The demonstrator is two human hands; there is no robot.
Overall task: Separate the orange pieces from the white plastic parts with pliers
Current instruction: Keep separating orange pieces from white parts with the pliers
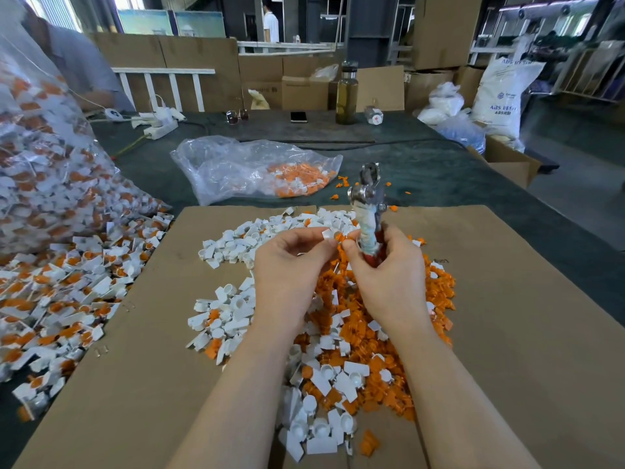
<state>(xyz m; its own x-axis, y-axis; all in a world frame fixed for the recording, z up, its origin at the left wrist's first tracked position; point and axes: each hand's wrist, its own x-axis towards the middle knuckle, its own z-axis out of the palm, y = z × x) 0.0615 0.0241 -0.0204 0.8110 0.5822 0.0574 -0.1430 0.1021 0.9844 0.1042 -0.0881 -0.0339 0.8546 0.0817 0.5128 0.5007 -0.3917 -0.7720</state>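
My right hand (382,265) grips the taped handles of the pliers (368,204), whose metal jaws point up and away from me. My left hand (291,262) pinches a white plastic part (327,233) with an orange piece (339,237) at its edge; the fingertips of both hands meet at that piece. Below my hands, on a sheet of cardboard (507,316), lies a heap of orange pieces (358,333) mixed with white parts. Separated white parts (230,245) lie to the left of it.
A big clear bag (50,170) of unseparated white-and-orange parts spills onto the table at left. A smaller clear bag (250,167) with orange pieces lies behind the cardboard. A bottle (346,96), a phone (298,116), sunglasses and a power strip (160,125) stand farther back.
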